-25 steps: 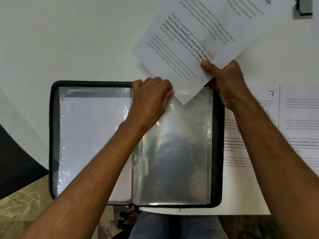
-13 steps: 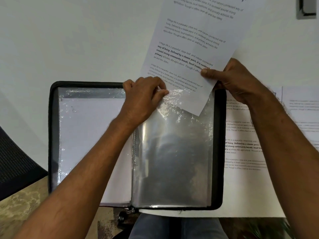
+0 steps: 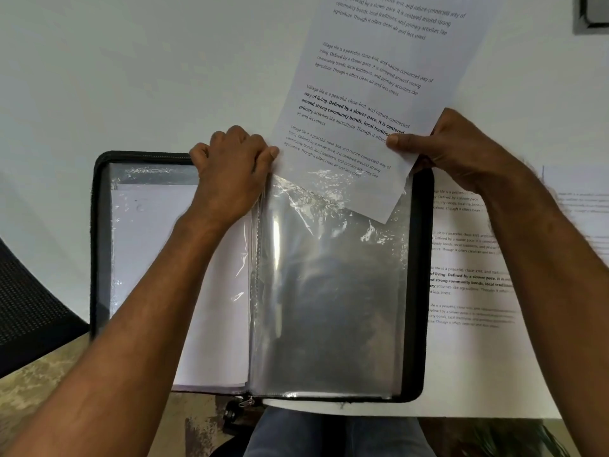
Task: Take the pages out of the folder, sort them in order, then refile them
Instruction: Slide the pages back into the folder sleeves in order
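Right grip: the right hand [image 3: 458, 150] is pinched shut on the lower right edge of a white printed sheet of paper [image 3: 372, 94], thumb on top.
Left grip: the left hand [image 3: 230, 173] is closed on the top edge of a clear plastic sleeve [image 3: 329, 291], apparently holding its mouth open.
Sheet position: tilted, its lower corner already inside the sleeve's top opening, most of it above the folder over the white table [image 3: 131, 77].
Folder: a black zip-edged display folder [image 3: 420, 291] lies open and flat; its left-hand sleeve [image 3: 158, 258] already shows white paper inside.
Left to file: at least two more printed pages [image 3: 468, 285] lie on the table just right of the folder.
Stage: refiling looks under way; removal and sorting seem done, several pages left.
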The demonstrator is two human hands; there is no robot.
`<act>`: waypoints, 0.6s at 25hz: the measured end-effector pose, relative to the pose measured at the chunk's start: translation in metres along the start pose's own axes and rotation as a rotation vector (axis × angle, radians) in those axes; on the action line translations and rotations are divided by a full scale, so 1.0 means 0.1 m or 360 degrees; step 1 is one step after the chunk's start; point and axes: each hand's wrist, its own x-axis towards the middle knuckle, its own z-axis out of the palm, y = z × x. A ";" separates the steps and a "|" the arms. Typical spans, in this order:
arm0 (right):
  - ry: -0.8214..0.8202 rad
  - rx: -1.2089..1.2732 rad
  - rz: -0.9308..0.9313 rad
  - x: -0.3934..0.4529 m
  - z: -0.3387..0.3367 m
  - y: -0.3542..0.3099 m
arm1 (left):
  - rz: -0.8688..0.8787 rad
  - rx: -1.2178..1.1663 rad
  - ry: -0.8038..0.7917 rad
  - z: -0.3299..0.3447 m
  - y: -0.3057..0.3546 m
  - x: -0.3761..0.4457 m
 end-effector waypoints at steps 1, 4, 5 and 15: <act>-0.0012 -0.0019 0.0008 0.00 -0.01 -0.01 | -0.0063 -0.0099 0.0017 0.01 0.00 0.03; -0.0041 -0.0060 0.0023 0.01 -0.04 -0.05 | -0.0314 -0.0584 -0.0027 -0.01 0.01 0.12; -0.0049 -0.0064 0.0022 0.00 -0.04 -0.06 | -0.0379 -0.0732 -0.0074 -0.02 0.01 0.15; -0.0004 -0.0058 -0.0026 0.01 -0.07 -0.07 | -0.0600 -0.1140 -0.0640 -0.22 -0.02 0.34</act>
